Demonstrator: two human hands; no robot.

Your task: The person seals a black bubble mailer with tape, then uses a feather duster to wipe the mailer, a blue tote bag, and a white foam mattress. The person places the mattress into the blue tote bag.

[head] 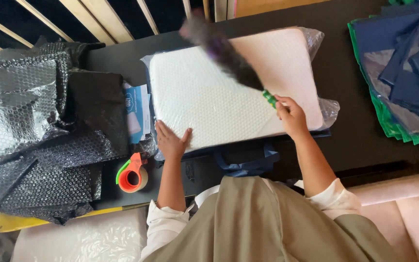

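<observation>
- Two hands are seen on a white foam pillow [233, 87], which lies on a black table [355, 136] and is partly wrapped in clear plastic.
- Nearest the camera, the person's body is cut off by the lower edge; only a khaki garment and white rolled sleeves can be made out.
- The left hand [171, 141] is laid flat, fingers spread, on the pillow's near left corner.
- The right hand [291, 115] is closed around the green handle of a dark feather duster [224, 53]; the handle is mostly hidden inside the grip.
- The duster's head is blurred, stretching from the right hand across the pillow toward its far edge.
- Just left of the left hand, an orange and green tape dispenser [133, 174] is set on the table.
- Further left, crumpled dark bubble wrap [40, 140] is piled up, cut off by the frame.
- Well right of the right hand, navy folded bags [403, 68] are stacked, only partly in view.
</observation>
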